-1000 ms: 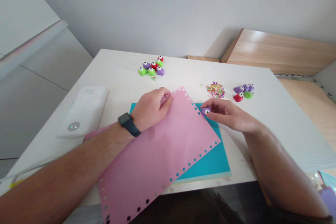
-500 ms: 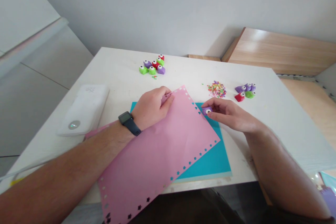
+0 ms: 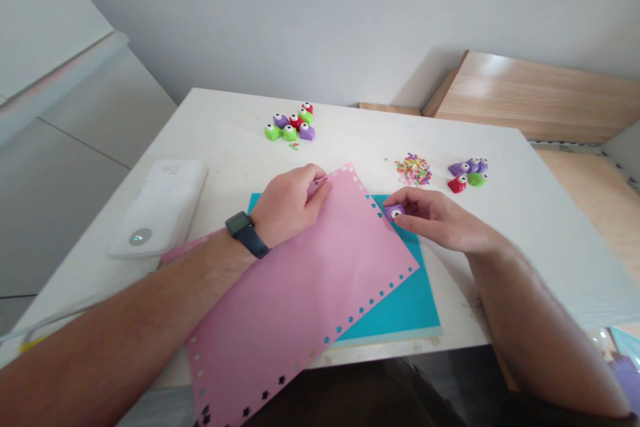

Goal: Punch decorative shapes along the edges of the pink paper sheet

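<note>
As the left hand [image 3: 290,208] bears down on the pink paper sheet [image 3: 300,300], its long axis slanting from lower left to centre, the right hand [image 3: 440,219] clamps on a purple craft punch [image 3: 394,213], right at the sheet's punched edge; whether the left grip holds anything, can't tell.

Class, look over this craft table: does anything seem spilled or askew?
Yes: tiny coloured paper cut-outs lie loose in a heap on the white table, and the pink paper sheet sits skewed across the teal sheet.
</note>
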Demonstrator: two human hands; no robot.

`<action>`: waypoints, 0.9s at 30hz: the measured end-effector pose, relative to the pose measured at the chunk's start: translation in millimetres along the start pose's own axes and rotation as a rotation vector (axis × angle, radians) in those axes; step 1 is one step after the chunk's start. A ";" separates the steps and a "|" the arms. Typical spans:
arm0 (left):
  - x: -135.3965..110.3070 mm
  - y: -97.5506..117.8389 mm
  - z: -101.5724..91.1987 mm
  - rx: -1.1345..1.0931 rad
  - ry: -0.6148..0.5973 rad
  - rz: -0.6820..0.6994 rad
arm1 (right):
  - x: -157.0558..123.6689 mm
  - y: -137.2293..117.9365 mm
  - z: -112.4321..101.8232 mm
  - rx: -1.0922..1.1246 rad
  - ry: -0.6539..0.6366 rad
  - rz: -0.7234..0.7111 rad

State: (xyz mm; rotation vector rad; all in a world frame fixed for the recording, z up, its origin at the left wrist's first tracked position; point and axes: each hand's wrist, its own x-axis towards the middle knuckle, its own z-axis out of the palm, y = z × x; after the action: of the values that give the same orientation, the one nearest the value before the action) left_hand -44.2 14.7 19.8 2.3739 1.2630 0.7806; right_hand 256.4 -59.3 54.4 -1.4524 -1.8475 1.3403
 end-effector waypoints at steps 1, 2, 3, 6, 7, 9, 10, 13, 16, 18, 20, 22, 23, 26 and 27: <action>0.0 0.1 0.0 -0.002 0.000 -0.001 | 0.0 -0.1 0.2 -0.001 0.002 -0.001; 0.0 0.2 0.0 -0.003 -0.001 -0.002 | 0.0 -0.2 0.3 -0.003 0.003 -0.001; -0.1 0.2 0.1 -0.002 -0.002 -0.001 | 0.0 -0.2 0.3 -0.007 0.003 -0.001; -0.1 -0.3 0.6 0.005 -0.004 0.007 | 0.3 0.5 -0.1 -0.016 -0.004 -0.002; -0.1 -0.6 0.8 0.008 -0.003 0.009 | 0.5 0.8 -0.3 -0.016 -0.005 -0.004; -0.1 -1.2 1.2 0.011 -0.002 0.011 | 0.8 1.6 -0.7 -0.015 -0.003 -0.010; -0.2 -1.4 1.4 0.010 -0.003 0.011 | 0.9 1.9 -0.9 -0.016 -0.002 -0.013; -0.4 -1.8 1.6 0.003 -0.005 0.008 | 0.9 1.5 -1.1 -0.021 0.000 -0.015; -0.4 -1.6 1.6 -0.002 -0.007 0.005 | 0.6 -0.2 -0.9 -0.005 -0.009 -0.016; -0.3 -1.4 1.7 -0.001 -0.012 0.003 | 0.5 -1.1 -0.9 0.011 -0.019 -0.020; -0.3 -1.4 1.8 0.000 -0.017 -0.002 | 0.4 -1.3 -1.0 0.019 -0.028 -0.021; -0.3 -1.6 1.9 -0.001 -0.016 -0.005 | 0.3 -1.3 -1.3 0.017 -0.033 -0.024; -0.3 -1.7 1.8 -0.004 -0.015 -0.004 | 0.3 -1.4 -1.4 0.016 -0.032 -0.026; -0.3 -1.9 1.5 -0.009 -0.016 -0.001 | 0.4 -2.9 -1.7 0.019 -0.029 -0.029; -0.4 -2.0 1.4 -0.009 -0.017 -0.001 | 0.4 -3.7 -1.7 0.020 -0.029 -0.028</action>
State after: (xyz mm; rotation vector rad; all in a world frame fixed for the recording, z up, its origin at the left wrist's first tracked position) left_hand -44.9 15.4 17.5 2.3679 1.2511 0.7624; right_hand 255.8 -58.2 58.3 -1.3988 -1.8601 1.3698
